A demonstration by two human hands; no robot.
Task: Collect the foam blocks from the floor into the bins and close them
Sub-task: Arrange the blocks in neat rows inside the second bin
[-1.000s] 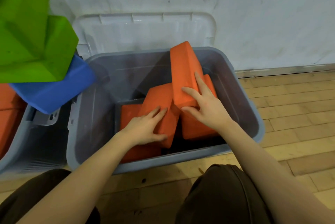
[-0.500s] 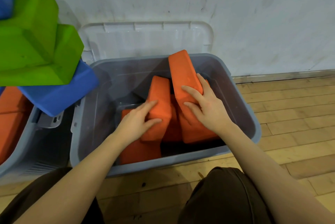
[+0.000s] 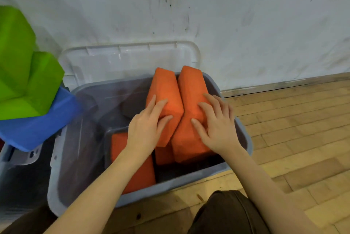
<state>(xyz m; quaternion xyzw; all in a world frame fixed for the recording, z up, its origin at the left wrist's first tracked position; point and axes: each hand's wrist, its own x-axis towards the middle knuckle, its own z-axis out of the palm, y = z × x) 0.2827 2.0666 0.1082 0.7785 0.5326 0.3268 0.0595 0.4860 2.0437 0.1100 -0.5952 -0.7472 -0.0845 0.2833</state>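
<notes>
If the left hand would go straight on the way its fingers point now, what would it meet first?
The left hand already lies on the left orange block; going on, it would probably slide along it toward the bin's far wall. Depth is unclear.

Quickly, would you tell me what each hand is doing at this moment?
Left hand: open, fingers pressing the left orange block.
Right hand: open, fingers spread on the right orange block.

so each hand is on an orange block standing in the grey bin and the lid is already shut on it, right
Not quite: the lid is not shut. The head view shows it off the grey bin, propped against the wall behind it. The rest holds: the left hand and right hand each press an orange block standing in the bin.
</notes>
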